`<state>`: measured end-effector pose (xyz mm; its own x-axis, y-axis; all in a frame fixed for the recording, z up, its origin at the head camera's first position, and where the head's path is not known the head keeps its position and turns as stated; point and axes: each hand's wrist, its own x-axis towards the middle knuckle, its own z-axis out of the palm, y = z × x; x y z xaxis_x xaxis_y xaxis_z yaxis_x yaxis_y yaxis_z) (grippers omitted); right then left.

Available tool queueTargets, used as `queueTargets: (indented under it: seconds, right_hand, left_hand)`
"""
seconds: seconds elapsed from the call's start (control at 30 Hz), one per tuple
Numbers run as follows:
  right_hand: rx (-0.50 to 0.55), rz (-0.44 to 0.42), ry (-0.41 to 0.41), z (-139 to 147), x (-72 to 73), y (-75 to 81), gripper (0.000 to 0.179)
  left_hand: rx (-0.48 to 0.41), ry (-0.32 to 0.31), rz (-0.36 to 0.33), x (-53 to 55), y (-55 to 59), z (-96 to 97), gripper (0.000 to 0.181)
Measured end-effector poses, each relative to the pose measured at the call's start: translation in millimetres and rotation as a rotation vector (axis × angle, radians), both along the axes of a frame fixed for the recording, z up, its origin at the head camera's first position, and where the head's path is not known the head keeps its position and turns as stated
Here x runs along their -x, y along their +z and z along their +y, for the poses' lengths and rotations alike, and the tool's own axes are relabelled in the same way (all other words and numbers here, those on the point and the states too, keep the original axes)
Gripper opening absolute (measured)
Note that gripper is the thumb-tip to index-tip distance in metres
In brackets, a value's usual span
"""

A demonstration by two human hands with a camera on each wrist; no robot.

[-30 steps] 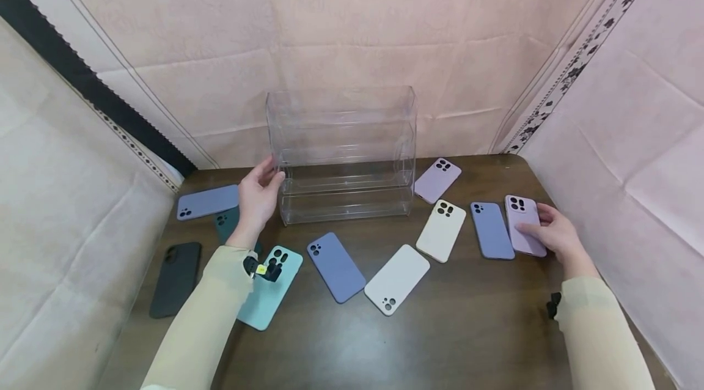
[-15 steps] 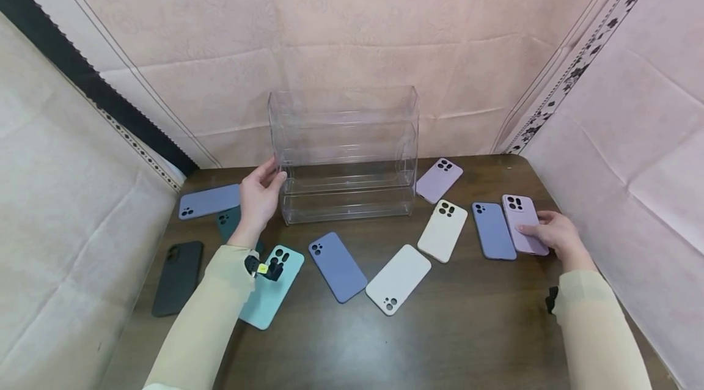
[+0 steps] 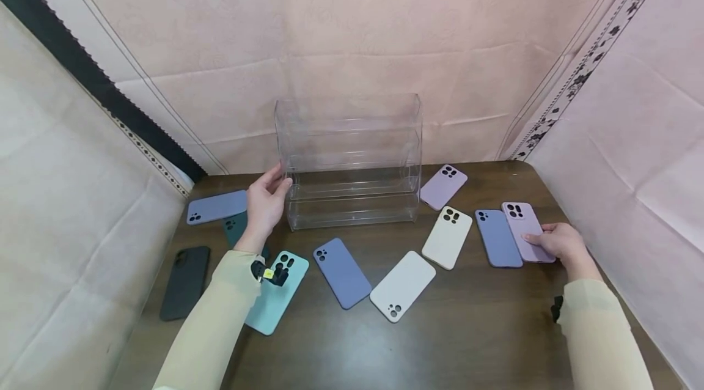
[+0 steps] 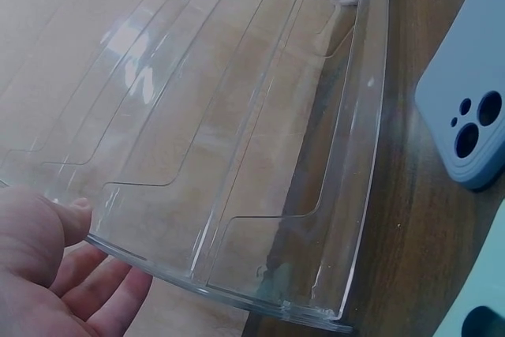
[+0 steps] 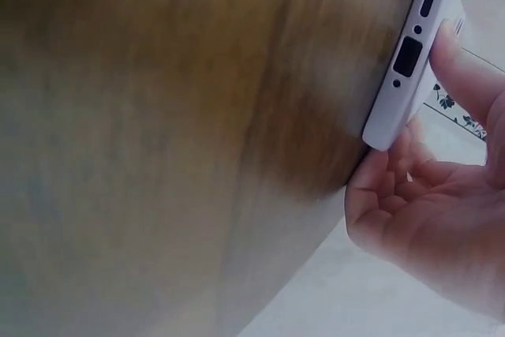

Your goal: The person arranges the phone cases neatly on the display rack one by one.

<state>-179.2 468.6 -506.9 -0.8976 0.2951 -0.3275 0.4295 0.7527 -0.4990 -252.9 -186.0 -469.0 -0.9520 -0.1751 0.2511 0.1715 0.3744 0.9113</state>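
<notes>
My left hand (image 3: 266, 203) grips the left side wall of a clear plastic tiered rack (image 3: 352, 219), thumb on one face and fingers on the other. The left wrist view shows the same hand (image 4: 59, 266) at the rack's edge (image 4: 237, 297). At the right, my right hand (image 3: 563, 246) pinches a lilac phone case (image 3: 527, 231) by its right edge, thumb on its back. In the right wrist view the case's bottom end (image 5: 402, 69) shows its port cutouts, close to the tabletop. The lilac case's left side meets a blue phone case (image 3: 497, 237).
Between the hands lie a blue case (image 3: 342, 274), a white case (image 3: 403, 286), a cream case (image 3: 447, 237) and another lilac case (image 3: 444, 186). Near the left arm are a turquoise case (image 3: 277, 295), a black case (image 3: 184, 283), a dark green case (image 3: 235, 228) and a blue case (image 3: 217, 206).
The lilac case in my right hand has shifted slightly left against the blue case beside it. My left hand keeps its hold on the rack. The head view has tilted slightly.
</notes>
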Motion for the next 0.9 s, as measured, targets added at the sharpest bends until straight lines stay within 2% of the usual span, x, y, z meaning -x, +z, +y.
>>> queueTargets:
  seconds: [0.13, 0.3, 0.5, 0.77, 0.9]
  right_hand:
    - [0.009, -0.001, -0.008, -2.0, 1.3, -0.6, 0.082]
    - [0.073, -0.021, 0.003, -2.7, 2.1, 2.6, 0.098]
    - [0.050, 0.004, 0.047, -9.1, 7.3, -0.6, 0.113]
    - [0.078, 0.001, 0.033, -15.8, 9.7, -0.4, 0.109]
    - [0.081, 0.025, 0.063, -11.4, 8.0, -1.6, 0.100]
  left_hand:
    - [-0.003, -0.002, 0.008, 0.1, 0.8, -0.9, 0.047]
    - [-0.006, -0.004, 0.022, 1.1, 2.2, -1.7, 0.046]
    - [-0.009, -0.004, 0.012, 0.1, 3.3, -6.3, 0.048]
    - [-0.009, 0.011, 0.010, -1.5, 1.4, -10.0, 0.048]
    - [-0.004, 0.022, 0.015, -2.0, 2.2, -8.1, 0.048]
